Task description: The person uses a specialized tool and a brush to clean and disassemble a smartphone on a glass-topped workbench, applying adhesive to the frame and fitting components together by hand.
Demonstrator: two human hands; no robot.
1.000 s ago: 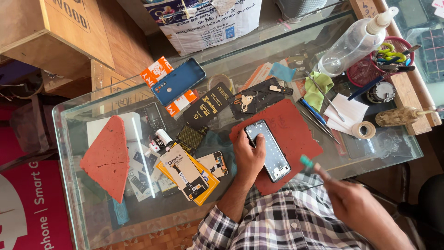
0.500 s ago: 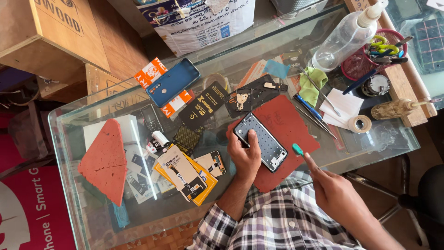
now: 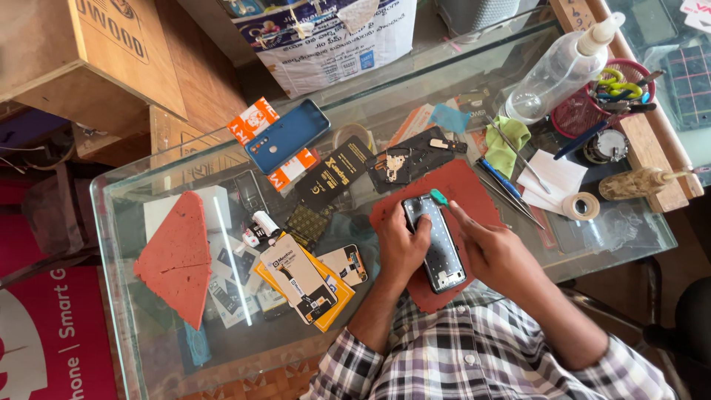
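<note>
Glass-topped display counter (image 3: 133, 222), bearing all the work; both hands lie at its near edge. Directly under the hands, a red-brown rubber work mat (image 3: 474, 185). To the left of the left hand, a folded red-brown mat of triangular outline (image 3: 178, 255); beyond that hand, a blue phone back cover (image 3: 287, 137) and a black phone midframe with exposed parts (image 3: 411, 155). Beyond the right hand, a clear plastic squeeze bottle (image 3: 555, 70) and a small roll of tape (image 3: 581, 205).

Opened smartphone body with grey inner frame (image 3: 435, 241), flat on the mat between the hands. Left hand (image 3: 400, 248) grasps its left edge, thumb across the frame. Right hand (image 3: 496, 252) pinches a small teal plastic pry pick (image 3: 438, 196), its tip now set at the phone's upper right corner.

Change: a second ago the pick was held clear of the phone, off its lower right side; half a second ago it remained apart. It has since been carried up to the top corner, and the phone has turned more upright. Judged: work with the pick at that corner is beginning.
</note>
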